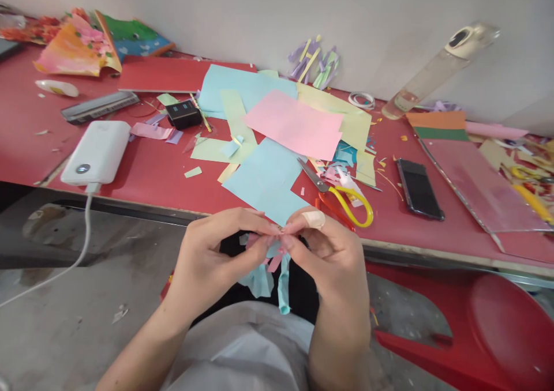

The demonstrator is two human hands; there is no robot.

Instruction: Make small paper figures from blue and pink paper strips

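My left hand point(225, 249) and my right hand point(326, 252) meet tip to tip in front of the table edge, above my lap. Thumb and forefinger of each are pinched together on something tiny, mostly hidden by the fingertips. A band-aid point(314, 220) is wrapped on a finger of the right hand. Just below the fingers show a curled light blue paper strip point(283, 287), a wider blue paper piece point(259, 280) and a pink paper strip point(274, 262); whether they hang from the fingers or lie on my lap, I cannot tell.
On the red table point(173, 175) are blue paper point(264, 177), pink paper point(294, 123), yellow-handled scissors point(346, 198), a glue bottle point(348, 183), a phone point(419, 188), a corded white power bank point(97, 151) and a tall bottle point(428, 82). A red stool point(506, 322) stands right.
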